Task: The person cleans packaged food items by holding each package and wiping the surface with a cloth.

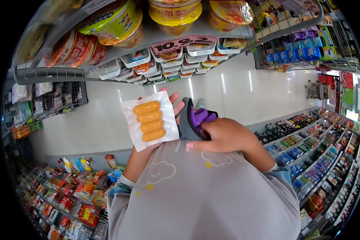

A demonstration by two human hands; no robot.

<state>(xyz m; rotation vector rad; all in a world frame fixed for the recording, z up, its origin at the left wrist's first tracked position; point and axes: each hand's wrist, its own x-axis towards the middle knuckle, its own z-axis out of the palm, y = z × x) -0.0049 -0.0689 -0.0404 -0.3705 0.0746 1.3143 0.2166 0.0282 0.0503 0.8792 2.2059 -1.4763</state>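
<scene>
A clear vacuum pack of several small orange-brown sausages (150, 121) lies face up on my left hand (177, 105). Its fingers curl out past the pack's upper right edge, while the palm is hidden underneath. Close beside it, my right hand (228, 135) grips a purple cloth with a thick dark-grey edge (186, 118). The thumb and fingers press into the purple folds, and the grey edge stands between the two hands. Both hands are just in front of a grey garment printed with clouds and stars (204, 188).
Bowls of instant noodles (176, 16) line the shelf ahead, above a pink price sign (185, 44) and rows of white-rimmed packs (170, 66). Snack racks (80, 192) stand at the lower left, shelves of bottles and cans (308, 148) at the right. A stool (317, 90) is farther off.
</scene>
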